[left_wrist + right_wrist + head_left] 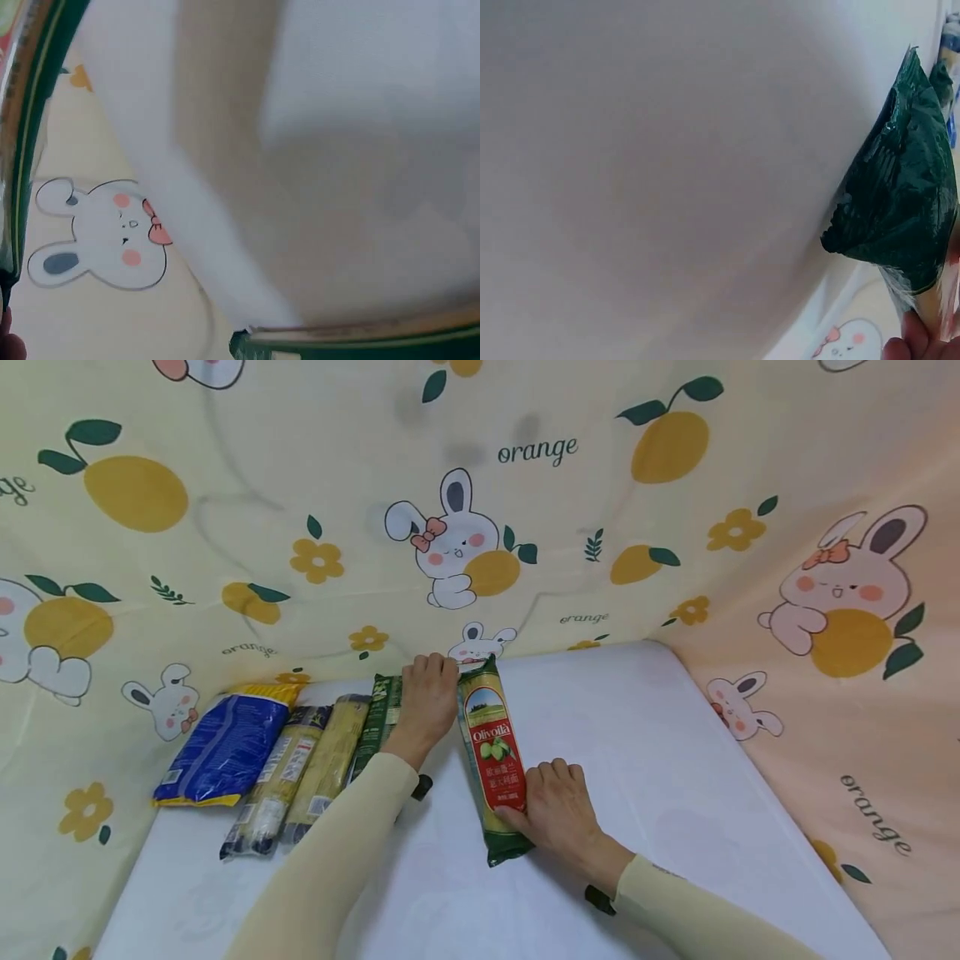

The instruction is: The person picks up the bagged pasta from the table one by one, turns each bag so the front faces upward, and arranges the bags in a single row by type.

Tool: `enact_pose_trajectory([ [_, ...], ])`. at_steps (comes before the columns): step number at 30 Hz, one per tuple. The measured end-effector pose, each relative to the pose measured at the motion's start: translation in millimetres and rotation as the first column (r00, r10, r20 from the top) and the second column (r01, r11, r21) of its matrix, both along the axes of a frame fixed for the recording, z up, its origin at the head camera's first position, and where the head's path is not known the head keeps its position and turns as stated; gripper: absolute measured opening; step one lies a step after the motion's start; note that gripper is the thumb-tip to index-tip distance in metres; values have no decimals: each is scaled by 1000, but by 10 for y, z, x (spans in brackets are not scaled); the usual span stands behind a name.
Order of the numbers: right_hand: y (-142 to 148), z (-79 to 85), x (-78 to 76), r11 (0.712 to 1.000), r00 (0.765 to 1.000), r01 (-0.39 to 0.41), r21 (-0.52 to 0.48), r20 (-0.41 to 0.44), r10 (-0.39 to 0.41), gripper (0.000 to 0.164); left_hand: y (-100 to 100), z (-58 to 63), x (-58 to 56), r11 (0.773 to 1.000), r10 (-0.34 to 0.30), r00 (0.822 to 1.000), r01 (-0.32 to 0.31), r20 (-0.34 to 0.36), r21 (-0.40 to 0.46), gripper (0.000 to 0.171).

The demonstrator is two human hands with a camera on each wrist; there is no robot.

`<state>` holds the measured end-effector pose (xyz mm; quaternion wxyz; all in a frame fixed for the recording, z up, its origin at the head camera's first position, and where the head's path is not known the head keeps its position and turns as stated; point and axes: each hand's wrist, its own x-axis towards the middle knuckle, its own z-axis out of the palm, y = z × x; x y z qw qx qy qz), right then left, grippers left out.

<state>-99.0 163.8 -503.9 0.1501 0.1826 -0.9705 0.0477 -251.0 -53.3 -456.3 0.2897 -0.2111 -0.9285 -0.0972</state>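
A long green-and-clear pasta packet point(495, 752) with a red "Olivoilà" label is tilted slightly in the middle of the white table. My right hand point(558, 806) grips its lower right edge, thumb over the front. At the packet's top left corner, my left hand point(429, 706) holds the end with bent fingers. The right wrist view shows the crumpled dark green lower end point(900, 172) and fingertips point(915, 341) against the clear film. In the left wrist view, the packet's edge point(34, 135) runs down the left side to a fingertip point(11, 346).
Left of the hands, a second green packet point(377, 727) lies partly behind the left arm. Beyond it are two clear pasta packets point(330, 760) point(281, 777) and a blue-and-yellow bag point(225, 747). A patterned cloth point(337, 460) rises behind the white table point(637, 735).
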Motion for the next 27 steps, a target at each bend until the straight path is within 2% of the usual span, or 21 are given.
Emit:
enact_pose_trajectory([
  [5,69,-10,-7,1000,999,22,4,33,-22,65,156,-26,-66,999,11,999,-9,40,-52,17],
  [11,125,-36,-8,998,998,59,-13,35,-59,65,323,-31,-99,1000,-3,998,3,55,-12,20],
  [14,152,-43,-28,996,995,87,2,56,-87,63,363,-57,-63,1000,-8,995,9,101,-13,20],
  [16,171,-41,-50,993,988,114,11,103,-115,60,378,-91,-6,999,-10,985,17,172,-42,27],
  [19,197,-18,-94,987,971,161,19,176,-162,58,395,-171,143,992,-18,959,53,282,-117,34],
  [22,205,17,-117,986,967,166,5,195,-164,56,409,-272,355,976,-45,921,123,387,-180,37],
  [25,170,46,-117,995,975,95,-23,203,-88,60,419,-377,561,953,-103,865,226,490,-199,43],
  [27,126,42,-106,998,970,34,-44,244,-22,71,432,-430,653,940,-132,824,280,551,-194,49],
])
